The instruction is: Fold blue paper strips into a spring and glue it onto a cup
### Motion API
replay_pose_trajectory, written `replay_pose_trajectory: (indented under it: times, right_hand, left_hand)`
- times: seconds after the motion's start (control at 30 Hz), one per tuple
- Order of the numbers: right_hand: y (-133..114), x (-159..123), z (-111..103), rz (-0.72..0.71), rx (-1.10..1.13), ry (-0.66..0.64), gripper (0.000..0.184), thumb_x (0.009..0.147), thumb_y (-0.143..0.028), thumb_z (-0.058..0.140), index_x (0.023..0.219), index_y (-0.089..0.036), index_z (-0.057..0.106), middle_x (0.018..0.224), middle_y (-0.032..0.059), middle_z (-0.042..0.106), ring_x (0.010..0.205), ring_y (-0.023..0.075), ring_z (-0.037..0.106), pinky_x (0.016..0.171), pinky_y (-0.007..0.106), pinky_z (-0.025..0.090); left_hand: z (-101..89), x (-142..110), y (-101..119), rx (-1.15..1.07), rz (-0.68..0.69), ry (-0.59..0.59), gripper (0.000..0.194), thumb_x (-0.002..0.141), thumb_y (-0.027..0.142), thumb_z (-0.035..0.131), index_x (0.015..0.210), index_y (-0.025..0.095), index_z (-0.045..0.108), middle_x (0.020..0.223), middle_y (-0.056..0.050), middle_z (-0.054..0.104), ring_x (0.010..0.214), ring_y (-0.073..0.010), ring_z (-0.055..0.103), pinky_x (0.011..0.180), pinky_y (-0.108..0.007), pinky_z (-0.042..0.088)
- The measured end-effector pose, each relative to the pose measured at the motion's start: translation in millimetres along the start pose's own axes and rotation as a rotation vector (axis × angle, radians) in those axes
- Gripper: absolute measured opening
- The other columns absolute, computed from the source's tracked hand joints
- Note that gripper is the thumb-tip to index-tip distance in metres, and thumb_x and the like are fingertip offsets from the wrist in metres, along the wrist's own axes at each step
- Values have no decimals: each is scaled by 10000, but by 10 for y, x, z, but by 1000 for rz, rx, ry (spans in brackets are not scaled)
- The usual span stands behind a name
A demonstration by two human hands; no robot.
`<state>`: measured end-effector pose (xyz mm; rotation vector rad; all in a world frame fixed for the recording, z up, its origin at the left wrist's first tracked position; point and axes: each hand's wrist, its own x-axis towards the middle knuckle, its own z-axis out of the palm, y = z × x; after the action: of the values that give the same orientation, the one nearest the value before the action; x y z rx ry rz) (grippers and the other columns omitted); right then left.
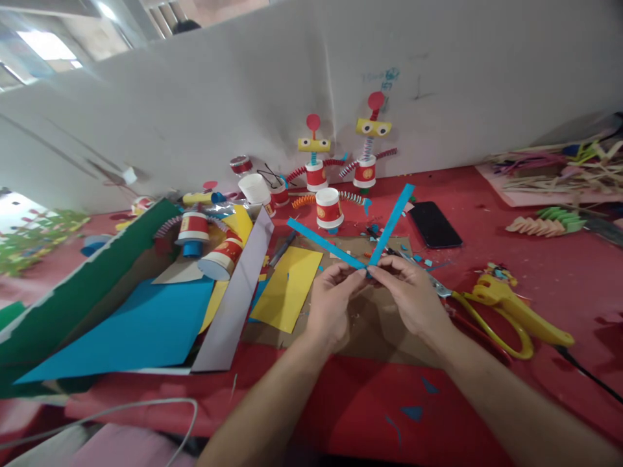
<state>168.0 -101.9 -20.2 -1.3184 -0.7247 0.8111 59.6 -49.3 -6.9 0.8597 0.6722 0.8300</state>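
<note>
Two blue paper strips meet at their lower ends in a V shape above the brown cardboard. My left hand pinches the joined end from the left, thumb and fingers pressed together. From the other side, my right hand pinches the same corner. The fingertips hide how the strips are joined. Just beyond the strips stands a red and white paper cup with an orange folded-paper arm on one side and a pale one on the other.
Two cup figures with yellow heads stand by the wall. At right lie a black phone, yellow-handled scissors and a yellow glue gun. A green-sided box at left holds blue card. Yellow paper lies beside my left hand.
</note>
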Motion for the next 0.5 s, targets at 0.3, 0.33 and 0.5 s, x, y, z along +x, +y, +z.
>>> replay_pose_trajectory:
  times: [0.3,0.33,0.5]
  right_hand:
    - [58,17,5,3,34,-18,176,726,-369,689,730,-196,655,695,-7,614,669,143,538,657,279,444]
    - [61,18,5,1,34,-19,179,728,-373,687,738,-197,657,700,-6,618,673,144,541,659,280,445]
    - [50,10,0,4,-37,4,188,726,-381,684,740,-196,657,707,-5,635,672,151,554,653,285,440]
  left_hand:
    - [-21,21,-26,-46,-27,62,164,650,230,749,633,135,615,640,0,639,681,-127,634,811,-316,489]
    - [-17,18,-29,-41,-25,67,164,651,229,747,633,137,613,640,2,638,674,-123,631,807,-314,489]
    - [-6,5,-51,-24,3,61,129,651,200,734,679,149,618,685,4,655,700,-122,626,807,-307,483]
